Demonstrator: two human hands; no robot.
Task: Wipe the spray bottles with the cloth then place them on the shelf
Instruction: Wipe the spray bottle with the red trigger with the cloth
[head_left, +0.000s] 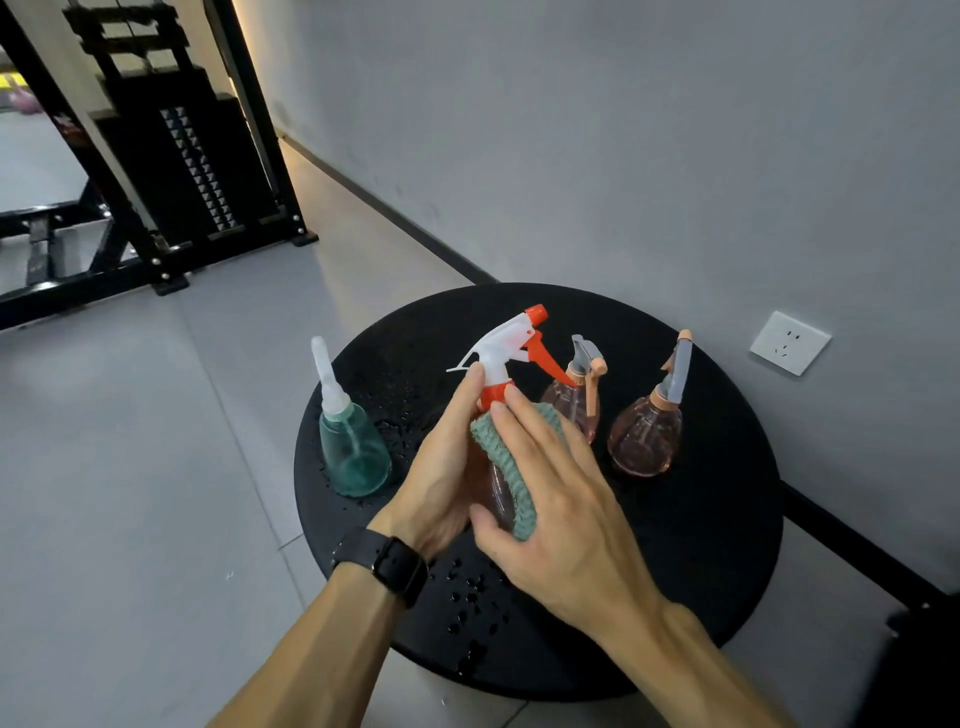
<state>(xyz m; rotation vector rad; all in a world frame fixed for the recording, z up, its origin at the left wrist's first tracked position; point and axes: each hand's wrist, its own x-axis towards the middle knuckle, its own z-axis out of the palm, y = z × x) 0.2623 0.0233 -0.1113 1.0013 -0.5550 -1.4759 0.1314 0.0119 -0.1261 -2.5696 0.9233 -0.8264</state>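
Above the round black table (701, 545) I hold a clear pinkish spray bottle with a white and orange trigger head (511, 345). My left hand (447, 473) grips its body from the left, thumb up near the orange collar. My right hand (556, 504) presses a green knitted cloth (506, 467) against the bottle's front, fingers mostly straight. Most of the bottle's body is hidden by hands and cloth. A teal bottle with a white nozzle (350, 441) stands at the left. Two pink bottles with grey-and-peach heads (582, 400) (647, 431) stand behind.
Water drops lie on the table near its left and front edges. A grey wall with a white socket (789, 342) runs on the right. Black gym equipment (176, 171) stands on the tiled floor at the far left. No shelf is in view.
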